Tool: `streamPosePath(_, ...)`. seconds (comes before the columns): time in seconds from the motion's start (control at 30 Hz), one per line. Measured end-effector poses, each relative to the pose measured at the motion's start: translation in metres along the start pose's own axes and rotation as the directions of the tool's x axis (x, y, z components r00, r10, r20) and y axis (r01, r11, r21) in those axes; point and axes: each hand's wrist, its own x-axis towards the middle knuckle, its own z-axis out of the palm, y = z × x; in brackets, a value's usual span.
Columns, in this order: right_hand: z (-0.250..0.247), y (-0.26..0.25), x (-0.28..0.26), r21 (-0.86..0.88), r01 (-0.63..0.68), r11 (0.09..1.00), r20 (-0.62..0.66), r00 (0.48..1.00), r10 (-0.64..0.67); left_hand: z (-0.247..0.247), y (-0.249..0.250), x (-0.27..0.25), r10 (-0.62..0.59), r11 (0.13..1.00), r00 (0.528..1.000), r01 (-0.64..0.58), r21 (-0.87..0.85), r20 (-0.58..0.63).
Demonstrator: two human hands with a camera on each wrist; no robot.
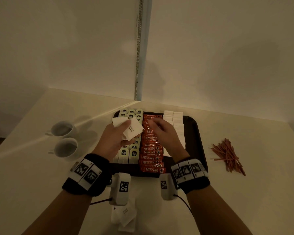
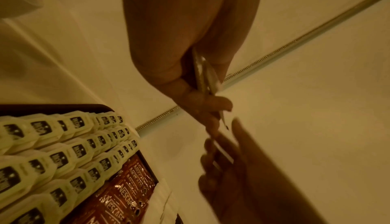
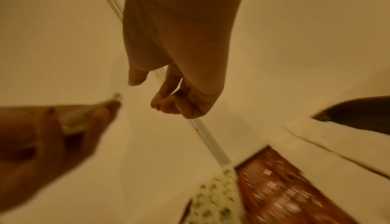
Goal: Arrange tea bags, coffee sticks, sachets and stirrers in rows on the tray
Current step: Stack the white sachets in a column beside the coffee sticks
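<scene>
A dark tray [image 1: 194, 133] holds rows of pale tea bags [image 1: 126, 154] on the left, red Nescafe coffee sticks [image 1: 151, 150] in the middle and white sachets [image 1: 177, 123] on the right. My left hand [image 1: 116, 139] hovers over the tea bags and pinches a few white sugar sachets [image 1: 132, 130], seen edge-on in the left wrist view as sachets [image 2: 203, 74]. My right hand [image 1: 160, 129] hangs over the coffee sticks just right of those sachets. Its fingers [image 3: 166, 102] are loosely curled with nothing seen in them. Brown stirrers [image 1: 227, 156] lie in a loose pile on the table right of the tray.
Two white cups [image 1: 63, 129] [image 1: 66, 148] stand on saucers left of the tray. More loose white sachets [image 1: 124, 216] lie at the near table edge between my forearms. Walls meet in a corner just behind the tray.
</scene>
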Motion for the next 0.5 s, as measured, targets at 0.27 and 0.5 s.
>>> streamPosePath(0.27,0.007,-0.042,0.001,0.123,0.031,0.992,0.078,0.996,-0.041,0.0,0.001,0.002,0.222,0.974,0.975,-0.22,0.057,-0.024)
streamPosePath(0.5,0.02,-0.024,-0.023,0.334,-0.158,0.929,0.22,0.972,0.086,-0.002,0.004,-0.004,0.333,0.939,0.939,-0.321,0.125,-0.084)
